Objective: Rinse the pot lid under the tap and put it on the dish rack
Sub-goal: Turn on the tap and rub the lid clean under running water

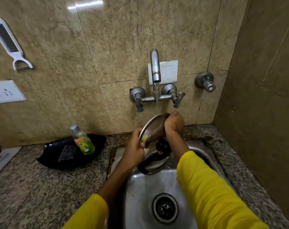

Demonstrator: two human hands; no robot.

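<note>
A round steel pot lid (152, 128) with a black knob (162, 146) is held tilted on edge over the back of the steel sink (140, 195). My left hand (134, 147) grips its lower left rim. My right hand (173, 123) closes over its top right rim. The wall tap (155, 66) runs, and its thin stream falls onto the top of the lid. No dish rack is in view.
A dark pan (152, 164) lies in the sink under the lid, and the drain (165, 208) is nearer me. On the granite counter to the left, a black tray (58, 156) holds a scrub pad (67, 152) and a dish soap bottle (83, 141). A side wall stands on the right.
</note>
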